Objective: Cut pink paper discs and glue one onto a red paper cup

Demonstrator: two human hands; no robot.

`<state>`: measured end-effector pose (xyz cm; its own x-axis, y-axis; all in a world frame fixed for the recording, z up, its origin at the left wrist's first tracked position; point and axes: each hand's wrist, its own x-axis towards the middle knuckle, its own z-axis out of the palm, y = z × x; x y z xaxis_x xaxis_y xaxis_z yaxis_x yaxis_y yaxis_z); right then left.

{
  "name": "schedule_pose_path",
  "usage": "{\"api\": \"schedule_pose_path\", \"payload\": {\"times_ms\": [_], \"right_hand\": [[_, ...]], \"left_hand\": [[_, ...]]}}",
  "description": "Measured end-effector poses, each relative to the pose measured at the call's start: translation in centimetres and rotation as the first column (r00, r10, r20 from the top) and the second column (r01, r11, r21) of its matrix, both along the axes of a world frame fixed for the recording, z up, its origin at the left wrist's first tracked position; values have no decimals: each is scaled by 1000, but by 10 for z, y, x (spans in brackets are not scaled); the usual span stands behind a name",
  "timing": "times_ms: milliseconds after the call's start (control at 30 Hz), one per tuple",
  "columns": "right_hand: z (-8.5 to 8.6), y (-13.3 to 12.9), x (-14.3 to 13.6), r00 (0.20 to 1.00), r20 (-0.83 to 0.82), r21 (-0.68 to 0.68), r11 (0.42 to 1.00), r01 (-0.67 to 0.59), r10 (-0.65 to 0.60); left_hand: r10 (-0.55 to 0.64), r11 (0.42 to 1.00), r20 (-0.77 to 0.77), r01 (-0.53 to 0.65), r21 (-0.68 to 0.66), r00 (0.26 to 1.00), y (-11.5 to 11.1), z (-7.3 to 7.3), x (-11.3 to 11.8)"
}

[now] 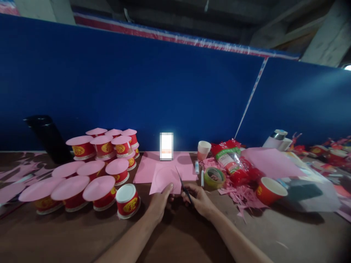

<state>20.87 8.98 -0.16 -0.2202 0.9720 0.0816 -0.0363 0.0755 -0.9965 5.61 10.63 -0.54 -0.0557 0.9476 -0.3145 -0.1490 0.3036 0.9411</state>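
Observation:
My left hand [162, 199] grips the lower edge of a pink paper sheet [166, 178], thumb on top. A faint circle outline shows on that sheet. My right hand [199, 199] is closed around the handles of a pair of scissors [186, 190], whose blades point up and away beside the sheet's right edge. Whether the blades touch the paper I cannot tell. Beneath and behind lies a stack of larger pink paper [142, 170]. To the left of my hands stands an upturned red paper cup [128, 201] with a white base, without a pink disc on it.
Several red cups topped with pink paper discs [100, 188] stand at left, beside a black bottle [48, 138]. A bright phone-like screen [166, 146] leans at the back. Right are a tape roll [214, 178], a red plastic bag [229, 157], paper scraps [244, 197] and an upright cup [270, 191].

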Motion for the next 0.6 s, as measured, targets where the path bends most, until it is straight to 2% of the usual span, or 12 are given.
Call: {"api": "schedule_pose_path", "payload": {"times_ms": [300, 600], "right_hand": [[3, -1, 1, 999, 46, 0, 1000, 10, -10], [0, -1, 2, 998, 58, 8, 1000, 6, -7]], "left_hand": [[-35, 999, 21, 36, -19, 999, 4, -7, -2], [0, 1000, 44, -1, 13, 999, 1, -2, 0]]}}
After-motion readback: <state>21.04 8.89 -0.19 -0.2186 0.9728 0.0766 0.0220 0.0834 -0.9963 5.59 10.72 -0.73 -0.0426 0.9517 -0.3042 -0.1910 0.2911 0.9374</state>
